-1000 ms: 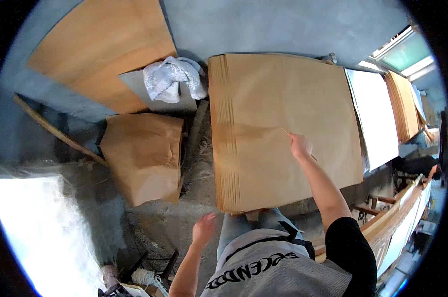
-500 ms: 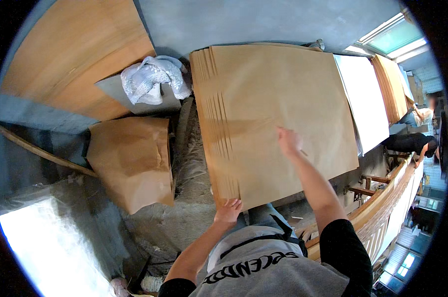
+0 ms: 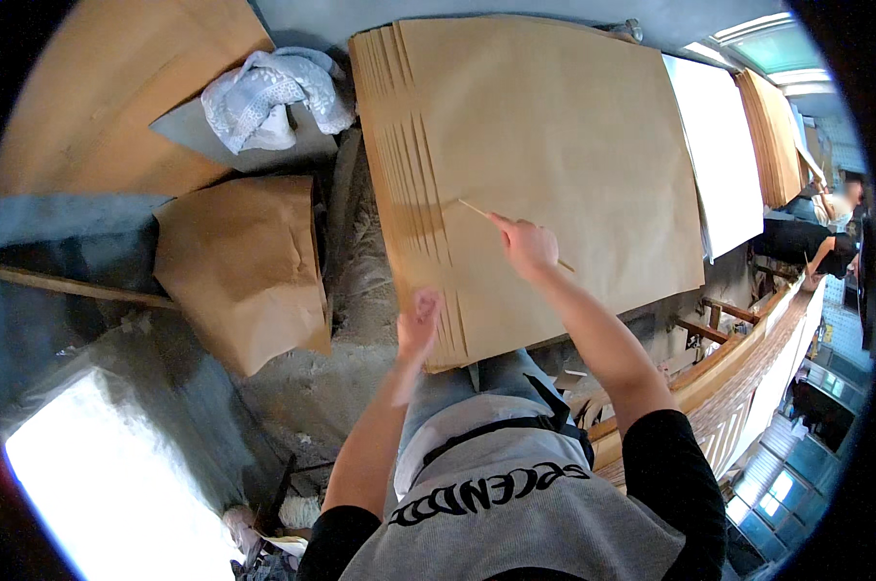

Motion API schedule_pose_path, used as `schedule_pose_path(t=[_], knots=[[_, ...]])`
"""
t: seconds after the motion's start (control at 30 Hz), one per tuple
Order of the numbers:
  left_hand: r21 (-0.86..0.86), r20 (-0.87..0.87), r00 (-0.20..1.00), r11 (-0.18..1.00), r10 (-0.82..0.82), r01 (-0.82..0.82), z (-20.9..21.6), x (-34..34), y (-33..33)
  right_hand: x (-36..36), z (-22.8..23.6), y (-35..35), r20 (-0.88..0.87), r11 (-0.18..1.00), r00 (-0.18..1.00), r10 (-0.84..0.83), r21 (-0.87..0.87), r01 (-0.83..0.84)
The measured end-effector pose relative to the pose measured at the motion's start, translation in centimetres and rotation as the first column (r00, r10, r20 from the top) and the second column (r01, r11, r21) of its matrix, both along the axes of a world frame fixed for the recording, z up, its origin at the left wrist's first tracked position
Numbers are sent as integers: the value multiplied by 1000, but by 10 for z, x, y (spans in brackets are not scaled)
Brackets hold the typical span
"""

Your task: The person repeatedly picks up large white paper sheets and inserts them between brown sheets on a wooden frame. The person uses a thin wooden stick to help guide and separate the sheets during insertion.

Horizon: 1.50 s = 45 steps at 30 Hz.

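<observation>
Our right hand (image 3: pixel 529 249) grips a thin, pale stick (image 3: pixel 476 208) over stacked brown paper sheets (image 3: pixel 583 136); our blurred left hand's (image 3: pixel 419 325) closure we cannot tell.

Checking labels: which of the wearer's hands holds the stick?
The right hand, with the thin stick over the large brown stack; the left hand shows none.

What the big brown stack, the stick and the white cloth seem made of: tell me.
Stack: probably matte kraft paper, from its plain tan faces and thin, fanned edges.
Stick: perhaps wood or bamboo, pale and slim; finish too small to tell.
Cloth: soft textile, limply crumpled, patterned; fibre unclear.
</observation>
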<state>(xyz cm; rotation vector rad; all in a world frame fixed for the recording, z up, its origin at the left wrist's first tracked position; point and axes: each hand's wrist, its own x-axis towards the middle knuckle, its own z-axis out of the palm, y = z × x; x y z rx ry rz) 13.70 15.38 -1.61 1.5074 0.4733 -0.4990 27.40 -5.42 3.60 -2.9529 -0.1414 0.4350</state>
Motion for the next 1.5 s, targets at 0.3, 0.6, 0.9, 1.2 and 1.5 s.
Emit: schedule_pose_path(t=[0.3, 0.6, 0.9, 1.2, 1.5], knots=[[-224, -54, 936, 910, 346, -350, -7, 46, -7, -4, 8, 14, -50, 999, 999, -17, 43, 19], [-324, -249, 960, 923, 129, -208, 18, 43, -14, -17, -16, -45, -107, 821, 937, -332, 457, 343], [-764, -255, 967, 617, -19, -189, 30, -85, -44, -123, -5, -178, -458, 530, 856, -239, 678, 510], [-582, -515, 841, 653, 166, -485, 3, -72, -234, -180, -32, -243, -858, 552, 491, 153, 486, 678], [-377, -398, 801, 717, 446, -587, 14, -60, -229, -157, -19, -391, -939, -417, 313, -142, 344, 841]])
